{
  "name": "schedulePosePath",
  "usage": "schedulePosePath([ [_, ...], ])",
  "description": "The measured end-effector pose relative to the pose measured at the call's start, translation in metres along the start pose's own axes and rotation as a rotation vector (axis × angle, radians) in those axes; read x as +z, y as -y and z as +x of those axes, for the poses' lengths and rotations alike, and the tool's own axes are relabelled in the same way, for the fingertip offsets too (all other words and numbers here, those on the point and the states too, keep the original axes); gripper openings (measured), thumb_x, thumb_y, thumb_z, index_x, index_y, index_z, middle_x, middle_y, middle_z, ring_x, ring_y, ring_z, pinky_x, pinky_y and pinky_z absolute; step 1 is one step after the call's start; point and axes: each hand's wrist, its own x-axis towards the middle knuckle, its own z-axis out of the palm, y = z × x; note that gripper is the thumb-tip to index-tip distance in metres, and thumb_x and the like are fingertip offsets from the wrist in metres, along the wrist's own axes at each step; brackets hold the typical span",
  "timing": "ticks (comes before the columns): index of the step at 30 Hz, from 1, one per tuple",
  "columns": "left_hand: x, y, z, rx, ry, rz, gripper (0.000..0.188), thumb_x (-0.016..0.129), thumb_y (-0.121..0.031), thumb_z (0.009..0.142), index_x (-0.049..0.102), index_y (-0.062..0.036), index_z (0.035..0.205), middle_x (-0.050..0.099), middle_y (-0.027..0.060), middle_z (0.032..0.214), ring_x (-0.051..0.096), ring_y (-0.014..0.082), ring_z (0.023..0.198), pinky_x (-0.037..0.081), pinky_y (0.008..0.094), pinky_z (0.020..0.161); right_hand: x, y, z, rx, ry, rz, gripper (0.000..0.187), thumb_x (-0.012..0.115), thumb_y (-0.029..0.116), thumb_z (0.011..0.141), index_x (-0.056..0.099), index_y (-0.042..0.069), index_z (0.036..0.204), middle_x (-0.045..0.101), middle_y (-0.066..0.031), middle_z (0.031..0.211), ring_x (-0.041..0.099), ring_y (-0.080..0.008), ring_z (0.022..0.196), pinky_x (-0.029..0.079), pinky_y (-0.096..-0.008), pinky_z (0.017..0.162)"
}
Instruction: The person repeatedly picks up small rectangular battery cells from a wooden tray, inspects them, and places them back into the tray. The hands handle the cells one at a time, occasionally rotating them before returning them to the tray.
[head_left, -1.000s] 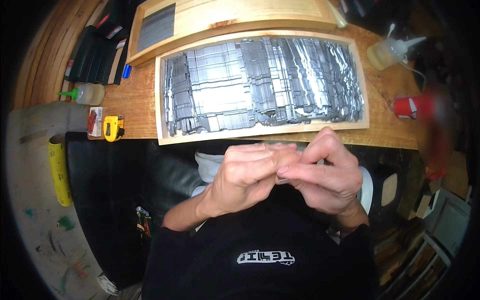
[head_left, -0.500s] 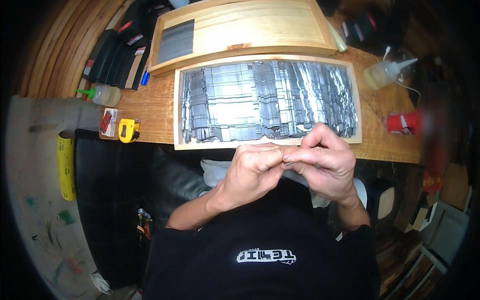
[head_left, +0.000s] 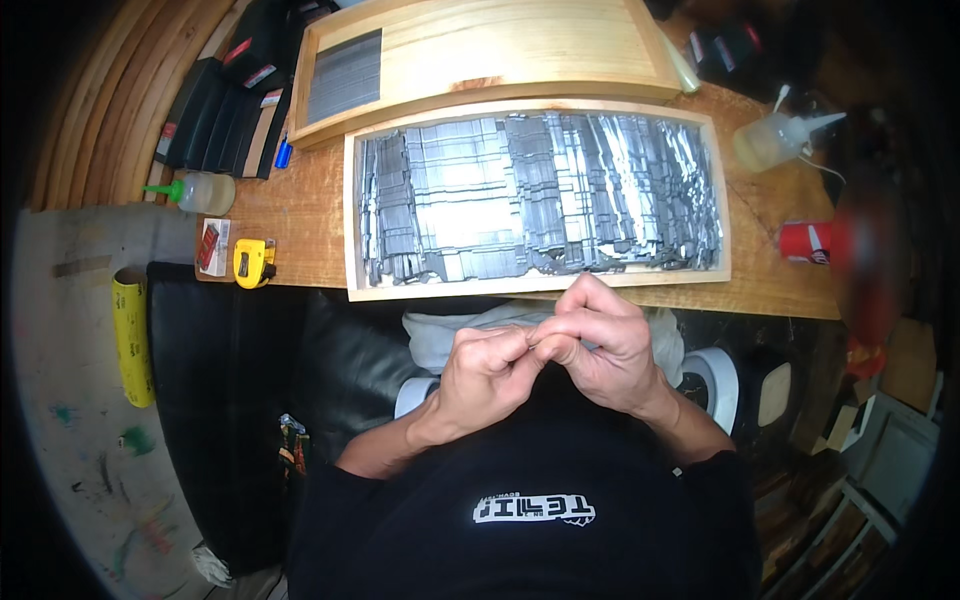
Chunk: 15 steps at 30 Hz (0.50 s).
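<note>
My left hand (head_left: 487,372) and my right hand (head_left: 612,345) meet fingertip to fingertip in front of my chest, just short of the table's near edge. Both are closed in a pinch, and whatever sits between the fingers is too small or too hidden to name. Just beyond them lies a shallow wooden tray (head_left: 540,286) packed with rows of thin, shiny dark-grey strips (head_left: 465,195). Behind it, a second wooden tray (head_left: 500,50) holds a neat block of grey strips (head_left: 345,75) at its left end.
On the table's left are a yellow tape measure (head_left: 254,263), a small red-and-white box (head_left: 213,247), a green-tipped squeeze bottle (head_left: 205,193) and black boxes (head_left: 215,120). At right are another squeeze bottle (head_left: 770,143) and a red can (head_left: 804,241). A grey cloth (head_left: 440,340) lies below the table edge.
Both hands have drawn back toward my body and slightly left, away from the tray's near edge. A small dark sliver seen at the fingertips earlier is hidden now.
</note>
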Motion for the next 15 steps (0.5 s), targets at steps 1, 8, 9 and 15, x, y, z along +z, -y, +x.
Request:
schedulePosePath([
  [1,0.002,0.007,-0.006,-0.047,-0.010,0.003,0.020,0.073,0.005,0.089,0.077,0.0026,0.109,0.073,0.0165,0.077,0.074,0.0261,0.067,0.056,0.0329,0.060,0.002,-0.004,-0.002,0.035,0.032,0.050,0.022,0.088,0.012,0.084,0.080,0.003,0.102,0.060,-0.0053,0.086,0.057,-0.0144,0.075,0.047,-0.0279,0.065],
  [8,0.006,0.020,-0.023,-0.158,-0.061,-0.056,0.019,0.074,0.004,0.090,0.077,0.0038,0.109,0.076,0.0190,0.084,0.076,0.0262,0.069,0.057,0.0317,0.062,0.006,-0.007,-0.004,0.170,0.078,0.077,0.021,0.086,0.001,0.082,0.082,0.003,0.102,0.065,-0.0041,0.088,0.062,-0.0128,0.077,0.049,-0.0263,0.065],
  [9,0.007,0.020,-0.023,-0.141,-0.075,-0.058,0.018,0.074,0.003,0.090,0.077,0.0040,0.108,0.076,0.0174,0.082,0.074,0.0222,0.068,0.055,0.0299,0.061,0.005,-0.007,-0.004,0.184,0.083,0.077,0.021,0.086,0.001,0.081,0.082,0.003,0.102,0.065,-0.0038,0.087,0.062,-0.0127,0.076,0.049,-0.0261,0.065],
  [15,0.008,0.022,-0.026,-0.141,-0.056,-0.055,0.016,0.074,0.002,0.092,0.077,0.0037,0.107,0.075,0.0159,0.081,0.071,0.0182,0.066,0.053,0.0287,0.059,0.007,-0.007,-0.008,0.238,0.083,0.118,0.018,0.086,0.001,0.082,0.082,0.004,0.099,0.065,-0.0034,0.085,0.063,-0.0114,0.075,0.048,-0.0253,0.063],
])
